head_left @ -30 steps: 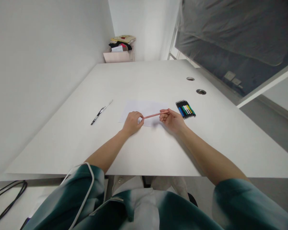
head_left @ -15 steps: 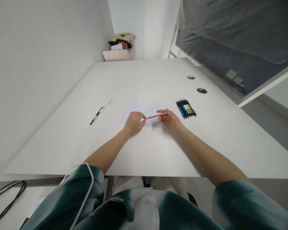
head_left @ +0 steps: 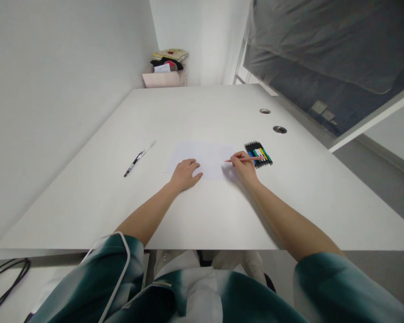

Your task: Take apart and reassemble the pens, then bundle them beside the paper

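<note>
A sheet of white paper [head_left: 205, 154] lies on the white table in front of me. My left hand [head_left: 186, 175] rests on the paper's lower left part, fingers apart and holding nothing. In my right hand [head_left: 244, 166], over the paper's right edge, a pink pencil [head_left: 251, 159] is gripped between thumb and fingers. Its tip points left above or on the paper; I cannot tell whether it touches. Just behind that hand lies a row of several markers [head_left: 261, 154] with black, blue, green, white and yellow parts.
A black-and-white pen [head_left: 134, 162] lies left of the paper. Two round cable holes [head_left: 279, 129] sit near the table's right edge. A box [head_left: 161, 80] with cloth items stands at the far end. A white cable [head_left: 124, 264] crosses my left sleeve.
The left hand has let go of the pencil and now lies spread on the paper. My right hand has turned the pencil into a writing grip, tip to the left.
</note>
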### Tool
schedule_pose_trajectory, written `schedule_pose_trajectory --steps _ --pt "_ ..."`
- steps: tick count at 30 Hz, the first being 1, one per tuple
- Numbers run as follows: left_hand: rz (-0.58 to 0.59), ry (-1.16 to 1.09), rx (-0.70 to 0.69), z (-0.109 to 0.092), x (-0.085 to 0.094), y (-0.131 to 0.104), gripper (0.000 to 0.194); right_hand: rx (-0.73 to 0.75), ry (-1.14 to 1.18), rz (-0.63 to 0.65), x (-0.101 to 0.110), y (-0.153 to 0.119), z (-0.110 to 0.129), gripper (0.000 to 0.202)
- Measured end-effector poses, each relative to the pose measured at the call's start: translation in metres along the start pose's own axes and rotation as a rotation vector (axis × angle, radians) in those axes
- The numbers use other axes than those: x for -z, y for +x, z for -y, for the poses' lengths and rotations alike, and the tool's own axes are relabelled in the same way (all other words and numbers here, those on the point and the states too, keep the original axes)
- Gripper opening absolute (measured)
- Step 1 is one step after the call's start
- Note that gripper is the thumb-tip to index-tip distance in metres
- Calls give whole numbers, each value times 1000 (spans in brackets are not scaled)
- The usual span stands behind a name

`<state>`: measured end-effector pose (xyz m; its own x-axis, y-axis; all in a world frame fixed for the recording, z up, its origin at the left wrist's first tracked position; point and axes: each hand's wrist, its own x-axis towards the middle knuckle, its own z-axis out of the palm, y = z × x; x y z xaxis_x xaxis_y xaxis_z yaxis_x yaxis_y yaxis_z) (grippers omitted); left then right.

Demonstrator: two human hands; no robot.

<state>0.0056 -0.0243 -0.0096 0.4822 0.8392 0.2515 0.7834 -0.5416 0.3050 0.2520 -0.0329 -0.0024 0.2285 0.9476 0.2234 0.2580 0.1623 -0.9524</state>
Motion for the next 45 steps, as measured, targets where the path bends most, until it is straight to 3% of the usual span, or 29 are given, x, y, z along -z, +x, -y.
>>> schedule_pose_trajectory --steps 7,24,35,40,45 --pt "-6 23 28 -2 2 0 36 -5 -128 89 -4 -2 1 17" --pt "-24 2 32 0 0 0 33 -16 -213 85 -4 1 2 22" --pt "-38 -2 21 1 -1 0 32 -3 -52 -69 1 1 1 19" --pt "-53 -9 38 2 -2 0 33 4 72 39 -2 -2 8 13" --pt "-136 -79 -52 -5 4 -1 41 -63 130 329 -8 -14 18 20"
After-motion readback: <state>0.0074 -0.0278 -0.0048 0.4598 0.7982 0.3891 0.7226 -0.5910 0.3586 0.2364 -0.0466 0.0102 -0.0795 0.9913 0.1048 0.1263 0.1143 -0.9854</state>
